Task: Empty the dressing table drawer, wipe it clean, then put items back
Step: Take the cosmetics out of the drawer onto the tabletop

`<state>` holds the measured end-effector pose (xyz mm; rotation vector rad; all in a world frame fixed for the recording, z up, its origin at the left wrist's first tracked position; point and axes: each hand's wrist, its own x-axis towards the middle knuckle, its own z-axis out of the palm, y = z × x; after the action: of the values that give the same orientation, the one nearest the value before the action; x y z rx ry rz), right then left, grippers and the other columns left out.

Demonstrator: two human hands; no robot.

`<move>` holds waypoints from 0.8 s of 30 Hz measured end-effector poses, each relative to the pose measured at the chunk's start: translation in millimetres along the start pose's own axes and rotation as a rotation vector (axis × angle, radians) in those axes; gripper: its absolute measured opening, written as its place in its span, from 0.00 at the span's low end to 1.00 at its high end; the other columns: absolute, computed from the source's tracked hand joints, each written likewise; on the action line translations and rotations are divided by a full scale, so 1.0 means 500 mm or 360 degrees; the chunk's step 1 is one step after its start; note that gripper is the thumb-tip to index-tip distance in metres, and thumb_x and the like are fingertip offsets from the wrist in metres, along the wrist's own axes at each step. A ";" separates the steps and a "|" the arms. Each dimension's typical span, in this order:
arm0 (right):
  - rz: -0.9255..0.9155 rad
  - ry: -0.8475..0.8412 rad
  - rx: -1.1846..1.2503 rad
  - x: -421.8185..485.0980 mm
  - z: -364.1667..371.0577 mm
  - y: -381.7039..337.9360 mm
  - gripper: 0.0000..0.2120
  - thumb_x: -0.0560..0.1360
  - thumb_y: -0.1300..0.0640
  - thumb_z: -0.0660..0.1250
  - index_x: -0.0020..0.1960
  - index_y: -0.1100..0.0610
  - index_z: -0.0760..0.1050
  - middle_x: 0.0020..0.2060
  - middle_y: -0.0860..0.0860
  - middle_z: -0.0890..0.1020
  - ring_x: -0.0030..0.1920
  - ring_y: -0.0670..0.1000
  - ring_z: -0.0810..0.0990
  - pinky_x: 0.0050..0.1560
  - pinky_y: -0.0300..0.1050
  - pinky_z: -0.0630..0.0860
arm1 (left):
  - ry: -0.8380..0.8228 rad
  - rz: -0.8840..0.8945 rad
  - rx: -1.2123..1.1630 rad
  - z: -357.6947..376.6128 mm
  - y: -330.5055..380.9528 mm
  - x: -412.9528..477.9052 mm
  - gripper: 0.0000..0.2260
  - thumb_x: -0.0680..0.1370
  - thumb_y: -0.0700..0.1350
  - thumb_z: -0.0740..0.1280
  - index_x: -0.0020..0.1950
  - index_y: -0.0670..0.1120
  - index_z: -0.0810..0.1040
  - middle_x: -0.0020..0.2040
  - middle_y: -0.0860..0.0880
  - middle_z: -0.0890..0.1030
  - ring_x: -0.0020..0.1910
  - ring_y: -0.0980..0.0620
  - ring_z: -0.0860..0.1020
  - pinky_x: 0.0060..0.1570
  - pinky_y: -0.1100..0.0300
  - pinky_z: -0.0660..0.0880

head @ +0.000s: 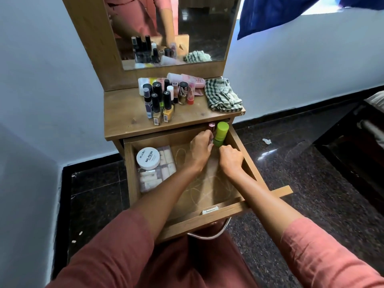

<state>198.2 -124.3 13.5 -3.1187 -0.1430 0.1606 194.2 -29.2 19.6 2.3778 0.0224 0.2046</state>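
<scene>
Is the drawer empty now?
No. The drawer holds a white jar, a clear pouch, a green bottle and a pink-capped bottle.

We read "zudio" and "NAIL POLISH" on the lid of the round white jar [148,158] in the drawer [223,212], with a smaller line below perhaps too blurred to read.

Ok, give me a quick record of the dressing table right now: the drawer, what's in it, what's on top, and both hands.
drawer: pulled open
in drawer: white jar on a clear pack; green bottle; pink-capped bottle
on tabletop: nail polish bottles, tubes, checked cloth
left hand: grips the pink-capped bottle
right hand: fingers curled beside the green bottle; whether it holds anything is hidden
stage: cannot tell whether emptying or refilling
</scene>
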 end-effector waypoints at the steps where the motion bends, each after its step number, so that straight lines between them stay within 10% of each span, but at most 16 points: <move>1: 0.0016 -0.0021 0.0052 -0.001 -0.003 0.003 0.11 0.77 0.67 0.56 0.55 0.63 0.75 0.54 0.60 0.79 0.56 0.61 0.78 0.52 0.51 0.75 | 0.0005 -0.0005 -0.0016 -0.001 0.000 -0.001 0.04 0.74 0.35 0.66 0.48 0.41 0.75 0.47 0.43 0.80 0.45 0.48 0.77 0.39 0.62 0.67; 8: 0.0140 0.0035 0.0738 -0.007 -0.040 0.026 0.14 0.77 0.55 0.62 0.50 0.67 0.75 0.51 0.65 0.79 0.54 0.64 0.77 0.46 0.52 0.72 | 0.0099 -0.0011 -0.0093 -0.029 0.005 -0.010 0.08 0.74 0.35 0.66 0.52 0.40 0.78 0.50 0.43 0.81 0.47 0.48 0.79 0.45 0.61 0.74; 24: -0.0194 0.0516 0.1423 0.030 -0.174 -0.002 0.09 0.69 0.64 0.71 0.48 0.66 0.79 0.44 0.61 0.83 0.42 0.48 0.76 0.34 0.29 0.67 | 0.0357 0.0201 -0.0145 -0.191 0.076 0.036 0.08 0.74 0.39 0.68 0.53 0.40 0.79 0.49 0.44 0.82 0.45 0.52 0.79 0.46 0.65 0.76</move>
<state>221.8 -122.9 98.4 -2.1971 -0.1878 -0.2252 195.8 9.4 116.5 2.2566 -0.0307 0.5212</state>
